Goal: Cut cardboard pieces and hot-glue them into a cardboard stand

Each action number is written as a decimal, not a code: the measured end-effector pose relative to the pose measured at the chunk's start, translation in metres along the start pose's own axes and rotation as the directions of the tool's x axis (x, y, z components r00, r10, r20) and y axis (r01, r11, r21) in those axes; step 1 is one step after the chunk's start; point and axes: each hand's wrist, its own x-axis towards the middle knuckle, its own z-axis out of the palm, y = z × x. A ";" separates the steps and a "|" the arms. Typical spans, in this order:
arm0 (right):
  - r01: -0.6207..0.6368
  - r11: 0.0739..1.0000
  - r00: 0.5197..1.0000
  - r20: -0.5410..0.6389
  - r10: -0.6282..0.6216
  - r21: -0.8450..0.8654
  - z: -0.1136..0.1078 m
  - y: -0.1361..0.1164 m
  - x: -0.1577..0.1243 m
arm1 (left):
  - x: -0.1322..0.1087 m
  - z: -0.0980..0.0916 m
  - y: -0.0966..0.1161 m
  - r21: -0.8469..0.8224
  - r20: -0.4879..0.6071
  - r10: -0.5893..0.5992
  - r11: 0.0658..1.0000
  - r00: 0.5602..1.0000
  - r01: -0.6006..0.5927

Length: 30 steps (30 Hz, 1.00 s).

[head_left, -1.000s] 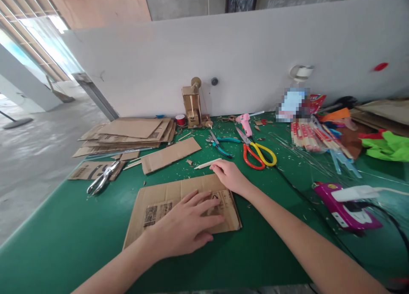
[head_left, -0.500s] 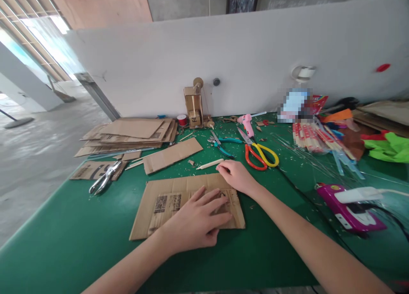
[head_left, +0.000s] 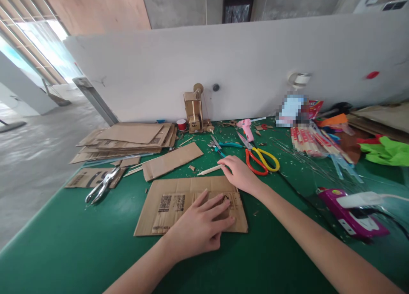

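green table, white partition; left hand spread on cardboard, right hand loosely curled by stick

Green mat lies open left of cardboard sheet; scissors, pliers crowd behind.

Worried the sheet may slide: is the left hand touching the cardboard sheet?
Touching. The head view shows the left hand lying flat on the cardboard sheet, fingers spread.

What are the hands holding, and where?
The left hand lies flat on the right half of the cardboard sheet, gripping nothing. The right hand is at the right end of the pale stick; a grip cannot be told.
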 end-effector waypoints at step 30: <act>-0.345 0.690 0.938 0.256 0.233 0.637 -0.008 -0.044 -0.004 | -0.007 0.008 0.006 -0.076 -0.023 -0.055 0.996 0.998 0.053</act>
